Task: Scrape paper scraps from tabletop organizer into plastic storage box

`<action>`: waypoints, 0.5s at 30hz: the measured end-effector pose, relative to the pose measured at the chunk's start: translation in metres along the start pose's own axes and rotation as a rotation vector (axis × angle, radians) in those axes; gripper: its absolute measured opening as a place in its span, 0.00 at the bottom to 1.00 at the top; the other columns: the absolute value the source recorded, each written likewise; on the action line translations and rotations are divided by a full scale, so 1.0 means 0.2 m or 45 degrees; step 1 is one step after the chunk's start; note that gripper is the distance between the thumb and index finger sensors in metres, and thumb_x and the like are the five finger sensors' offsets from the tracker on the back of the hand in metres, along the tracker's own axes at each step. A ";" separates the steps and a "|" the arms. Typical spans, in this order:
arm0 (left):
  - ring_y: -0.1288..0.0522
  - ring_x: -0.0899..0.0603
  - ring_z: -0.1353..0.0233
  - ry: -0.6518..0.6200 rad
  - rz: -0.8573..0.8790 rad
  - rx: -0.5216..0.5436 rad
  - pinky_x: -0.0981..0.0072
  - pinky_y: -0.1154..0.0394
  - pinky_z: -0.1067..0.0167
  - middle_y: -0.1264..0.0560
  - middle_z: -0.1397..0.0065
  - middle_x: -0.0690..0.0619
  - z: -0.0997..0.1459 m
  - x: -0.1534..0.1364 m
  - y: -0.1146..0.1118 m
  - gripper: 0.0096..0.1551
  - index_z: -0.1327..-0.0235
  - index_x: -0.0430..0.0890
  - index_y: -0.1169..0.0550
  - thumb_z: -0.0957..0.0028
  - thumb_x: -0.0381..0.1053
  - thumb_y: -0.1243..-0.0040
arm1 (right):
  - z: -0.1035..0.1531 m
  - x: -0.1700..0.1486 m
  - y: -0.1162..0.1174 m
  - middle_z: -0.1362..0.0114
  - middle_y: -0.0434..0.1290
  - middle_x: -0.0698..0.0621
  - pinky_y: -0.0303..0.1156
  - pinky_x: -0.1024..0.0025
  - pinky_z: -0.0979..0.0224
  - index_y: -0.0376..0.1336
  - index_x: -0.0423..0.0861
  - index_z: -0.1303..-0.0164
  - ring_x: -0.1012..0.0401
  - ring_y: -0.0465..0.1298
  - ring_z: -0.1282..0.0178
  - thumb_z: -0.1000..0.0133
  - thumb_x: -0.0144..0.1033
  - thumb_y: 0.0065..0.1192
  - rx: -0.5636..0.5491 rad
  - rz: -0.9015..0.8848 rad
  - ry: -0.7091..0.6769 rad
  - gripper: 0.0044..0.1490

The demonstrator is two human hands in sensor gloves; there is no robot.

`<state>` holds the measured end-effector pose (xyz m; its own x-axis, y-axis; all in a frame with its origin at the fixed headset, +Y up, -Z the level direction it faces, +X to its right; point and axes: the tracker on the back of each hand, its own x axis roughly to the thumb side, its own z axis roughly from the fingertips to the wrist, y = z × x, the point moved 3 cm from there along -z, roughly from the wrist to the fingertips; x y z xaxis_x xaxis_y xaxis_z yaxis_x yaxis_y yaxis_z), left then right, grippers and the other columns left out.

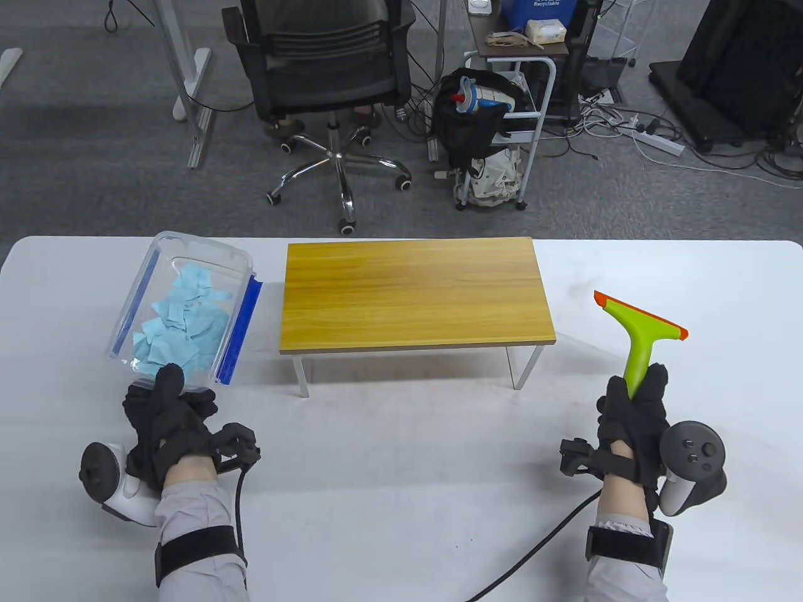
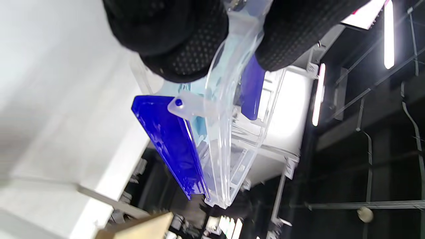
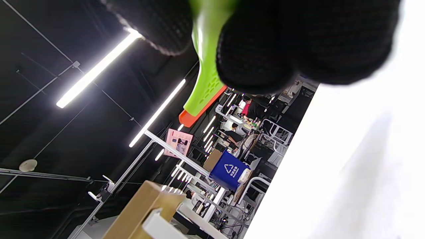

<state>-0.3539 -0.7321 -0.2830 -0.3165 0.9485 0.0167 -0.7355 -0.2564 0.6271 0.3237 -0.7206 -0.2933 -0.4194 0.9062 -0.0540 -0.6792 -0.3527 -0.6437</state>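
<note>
The wooden tabletop organizer stands mid-table on white legs, its top bare. My left hand grips the near end of the clear plastic storage box, to the organizer's left. The box has blue latches and holds several light blue paper scraps. In the left wrist view the fingers pinch the box's clear rim. My right hand grips the green handle of a scraper with an orange blade, right of the organizer. It also shows in the right wrist view.
The white table spreads around the organizer. Beyond its far edge are an office chair, a metal cart with a black bag, and cables on the grey floor.
</note>
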 end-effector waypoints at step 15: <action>0.23 0.40 0.49 0.414 -0.079 0.185 0.62 0.20 0.52 0.42 0.36 0.37 -0.08 -0.36 0.11 0.41 0.31 0.42 0.56 0.31 0.53 0.41 | 0.01 0.00 0.02 0.41 0.69 0.29 0.83 0.59 0.63 0.50 0.29 0.27 0.50 0.83 0.62 0.44 0.38 0.65 0.022 0.038 -0.003 0.43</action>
<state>-0.3576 -0.8092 -0.2823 -0.4655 0.8464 -0.2589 -0.6738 -0.1493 0.7236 0.3202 -0.7219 -0.2951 -0.4407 0.8948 -0.0712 -0.6765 -0.3833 -0.6288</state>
